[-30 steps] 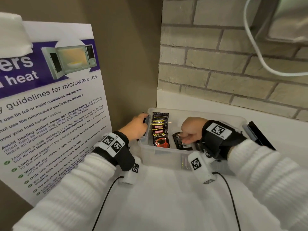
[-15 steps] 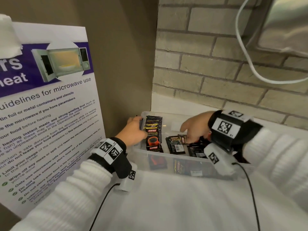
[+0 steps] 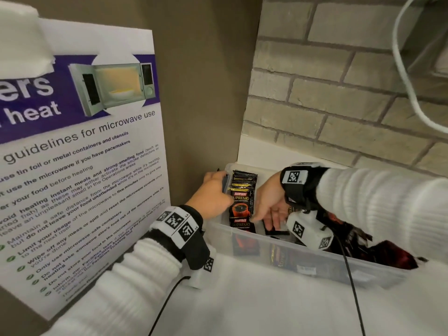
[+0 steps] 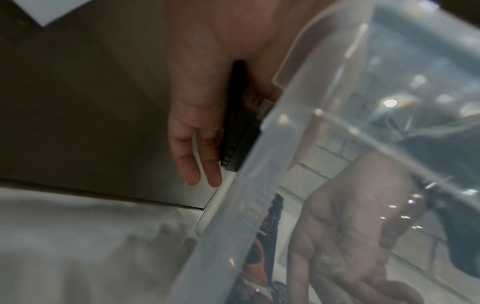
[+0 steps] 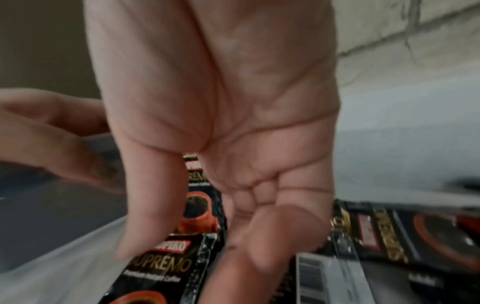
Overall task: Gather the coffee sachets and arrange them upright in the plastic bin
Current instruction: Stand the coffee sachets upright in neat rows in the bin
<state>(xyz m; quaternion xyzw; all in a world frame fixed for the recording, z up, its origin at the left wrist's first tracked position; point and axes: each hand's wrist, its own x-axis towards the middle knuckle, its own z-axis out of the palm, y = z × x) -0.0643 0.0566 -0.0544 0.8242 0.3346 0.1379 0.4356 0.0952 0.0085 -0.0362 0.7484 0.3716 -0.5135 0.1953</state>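
A clear plastic bin (image 3: 315, 260) (image 4: 337, 102) sits on the white counter in the corner. A row of black Kopiko sachets (image 3: 242, 190) (image 5: 197, 205) stands upright at its left end, and one more sachet (image 3: 242, 225) (image 5: 161, 265) leans in front of them. Other sachets (image 3: 388, 253) (image 5: 389, 232) lie flat at the right. My left hand (image 3: 213, 192) (image 4: 197, 123) holds the bin's left end over its black latch (image 4: 236, 123). My right hand (image 3: 269, 204) (image 5: 221, 123) is inside the bin, fingers spread downward, index touching the front sachet.
A microwave guidelines poster (image 3: 80, 166) leans against the brown side panel (image 3: 206, 93) close to the left of the bin. The brick wall (image 3: 339, 105) stands right behind it, with a white cable (image 3: 407, 69) hanging above. White counter (image 3: 242, 299) lies in front.
My right hand has moved left inside the bin, from the flat sachets toward the upright row. The left hand has stayed on the bin's left end. The view has come closer.
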